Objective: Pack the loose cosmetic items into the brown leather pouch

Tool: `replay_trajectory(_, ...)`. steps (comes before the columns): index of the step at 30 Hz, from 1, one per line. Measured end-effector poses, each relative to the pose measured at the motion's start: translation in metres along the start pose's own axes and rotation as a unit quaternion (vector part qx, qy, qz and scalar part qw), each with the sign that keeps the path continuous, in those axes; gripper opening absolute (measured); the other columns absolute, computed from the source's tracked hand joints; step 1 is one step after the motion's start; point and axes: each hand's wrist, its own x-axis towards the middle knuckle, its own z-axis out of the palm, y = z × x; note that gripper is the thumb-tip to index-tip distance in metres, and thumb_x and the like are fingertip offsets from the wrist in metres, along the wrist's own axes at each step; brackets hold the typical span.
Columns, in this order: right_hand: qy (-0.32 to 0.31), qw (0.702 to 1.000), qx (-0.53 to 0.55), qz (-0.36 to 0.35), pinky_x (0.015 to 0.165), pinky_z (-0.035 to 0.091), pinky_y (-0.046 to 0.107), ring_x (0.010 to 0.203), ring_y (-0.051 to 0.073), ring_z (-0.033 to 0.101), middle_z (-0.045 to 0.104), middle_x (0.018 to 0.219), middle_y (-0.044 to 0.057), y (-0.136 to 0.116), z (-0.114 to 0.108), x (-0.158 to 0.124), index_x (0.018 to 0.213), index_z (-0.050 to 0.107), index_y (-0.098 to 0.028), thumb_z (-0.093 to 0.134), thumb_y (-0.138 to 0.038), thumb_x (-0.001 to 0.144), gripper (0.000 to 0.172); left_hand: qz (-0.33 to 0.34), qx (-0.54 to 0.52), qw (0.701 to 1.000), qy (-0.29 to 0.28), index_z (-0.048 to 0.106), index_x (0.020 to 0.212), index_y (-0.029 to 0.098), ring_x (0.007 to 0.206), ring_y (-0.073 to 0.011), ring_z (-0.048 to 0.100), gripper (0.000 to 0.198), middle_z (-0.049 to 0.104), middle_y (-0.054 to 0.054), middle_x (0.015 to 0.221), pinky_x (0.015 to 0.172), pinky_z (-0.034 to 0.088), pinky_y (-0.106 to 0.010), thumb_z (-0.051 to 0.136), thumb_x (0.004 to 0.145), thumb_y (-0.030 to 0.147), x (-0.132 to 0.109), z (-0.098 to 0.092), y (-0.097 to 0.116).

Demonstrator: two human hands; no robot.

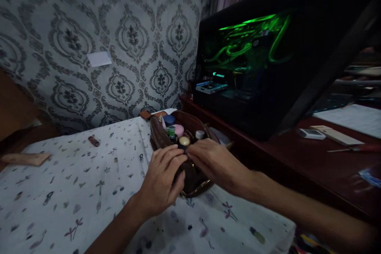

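An open brown bag (159, 134) with a zipper stands on the patterned white cloth (74, 182). Inside it sit a green-capped bottle (170, 131), a pink round item (179, 130), a blue item (169, 119), a grey-white cap (199, 134) and a dark container with a pale yellow top (184, 141). My left hand (165, 178) is at the bag's near left side, its fingers curled and meeting at the dark container. From the right, my right hand (216, 160) reaches over the bag, fingertips bent down beside the same container. What the fingertips grip is hidden.
A large computer case (256, 99) with green lights stands behind on a dark red desk (285, 158). On the desk lie a white device (311, 134), a screwdriver (364, 148) and papers (354, 119). A small red item (94, 141) and a beige piece (26, 159) lie left.
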Motion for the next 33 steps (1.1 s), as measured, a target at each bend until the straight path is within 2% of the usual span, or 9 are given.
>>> replay_trajectory(2, 0.050, 0.998, 0.007, -0.030, 0.082, 0.046, 0.033, 0.085, 0.020, 0.065, 0.070, 0.086, 0.008, -0.005, 0.013, -0.016, 0.086, 0.062, -0.017, 0.039, -0.014, 0.101, 0.027, -0.006, 0.008, 1.000, -0.004, 0.048, 0.129, 0.018, 0.131, -0.0284, 0.053, 0.034, 0.063, -0.016, 0.129, 0.104, 0.045, -0.049, 0.048, 0.095, 0.016, -0.003, 0.000, 0.000)
replay_trajectory(6, 0.122, 0.992, 0.010, -0.041, 0.079, 0.054, 0.038, 0.080, 0.021, 0.067, 0.070, 0.086, 0.009, -0.010, 0.029, -0.037, 0.092, 0.061, -0.018, 0.041, -0.015, 0.100, 0.022, -0.009, 0.025, 0.999, -0.022, 0.048, 0.132, 0.017, 0.135, -0.0290, 0.052, 0.036, 0.061, -0.017, 0.134, 0.104, 0.047, -0.049, 0.048, 0.096, 0.018, -0.005, -0.002, 0.001)
replay_trajectory(9, 0.172, 0.984, 0.021, -0.046, 0.083, 0.059, 0.041, 0.093, 0.024, 0.070, 0.072, 0.100, 0.012, -0.011, 0.032, -0.045, 0.104, 0.062, -0.018, 0.042, -0.014, 0.098, 0.021, 0.008, 0.049, 0.998, -0.030, 0.046, 0.136, 0.016, 0.141, -0.0287, 0.046, 0.039, 0.058, -0.019, 0.139, 0.107, 0.047, -0.049, 0.048, 0.097, 0.018, -0.007, -0.003, 0.002)
replay_trajectory(12, 0.236, 0.970, 0.019, -0.054, 0.094, 0.058, 0.044, 0.110, 0.025, 0.068, 0.071, 0.118, 0.015, -0.015, 0.039, -0.049, 0.125, 0.055, -0.018, 0.044, -0.013, 0.098, 0.030, 0.009, 0.082, 0.995, -0.051, 0.039, 0.143, 0.014, 0.148, -0.0290, 0.037, 0.046, 0.052, -0.020, 0.148, 0.112, 0.043, -0.052, 0.047, 0.098, 0.018, -0.011, -0.003, 0.002)
replay_trajectory(15, 0.273, 0.959, -0.016, -0.070, 0.101, 0.055, 0.047, 0.125, 0.027, 0.061, 0.064, 0.133, 0.017, -0.020, 0.051, -0.050, 0.140, 0.044, -0.018, 0.046, -0.014, 0.098, 0.042, -0.002, 0.089, 0.993, -0.078, 0.029, 0.150, 0.012, 0.152, -0.0302, 0.028, 0.055, 0.043, -0.021, 0.155, 0.115, 0.040, -0.055, 0.046, 0.098, 0.018, -0.017, -0.003, 0.002)
replay_trajectory(21, 0.291, 0.947, -0.069, -0.117, 0.107, 0.049, 0.054, 0.136, 0.032, 0.052, 0.058, 0.140, 0.021, -0.027, 0.071, -0.038, 0.154, 0.029, -0.017, 0.047, -0.015, 0.097, 0.060, -0.018, 0.057, 0.995, -0.074, 0.006, 0.156, 0.013, 0.156, -0.0282, 0.015, 0.071, 0.032, -0.021, 0.161, 0.120, 0.037, -0.052, 0.045, 0.098, 0.021, -0.027, -0.003, -0.001)
replay_trajectory(24, 0.288, 0.945, -0.085, -0.132, 0.111, 0.042, 0.059, 0.138, 0.035, 0.049, 0.055, 0.143, 0.023, -0.029, 0.075, -0.029, 0.153, 0.033, -0.016, 0.045, -0.016, 0.097, 0.057, -0.030, 0.048, 0.995, -0.080, 0.003, 0.156, 0.012, 0.156, -0.0264, 0.013, 0.070, 0.031, -0.021, 0.161, 0.123, 0.036, -0.049, 0.043, 0.100, 0.024, -0.033, -0.007, -0.003)
replay_trajectory(29, 0.278, 0.948, -0.089, -0.127, 0.113, 0.032, 0.068, 0.145, 0.042, 0.037, 0.041, 0.154, 0.026, -0.041, 0.089, -0.023, 0.128, 0.059, -0.015, 0.044, -0.019, 0.096, 0.036, -0.048, 0.054, 0.992, -0.101, 0.012, 0.154, 0.011, 0.156, -0.0237, 0.016, 0.066, 0.031, -0.020, 0.162, 0.124, 0.034, -0.042, 0.046, 0.099, 0.026, -0.055, -0.016, -0.020)
replay_trajectory(33, 0.275, 0.951, -0.062, -0.130, 0.115, 0.030, 0.067, 0.144, 0.039, 0.041, 0.054, 0.146, 0.021, -0.057, 0.104, -0.019, 0.107, 0.071, -0.016, 0.038, -0.024, 0.098, 0.035, -0.119, 0.089, 0.979, -0.140, 0.017, 0.154, 0.014, 0.154, -0.0259, 0.023, 0.064, 0.031, -0.020, 0.162, 0.120, 0.037, -0.047, 0.047, 0.099, 0.031, -0.084, -0.022, -0.054)
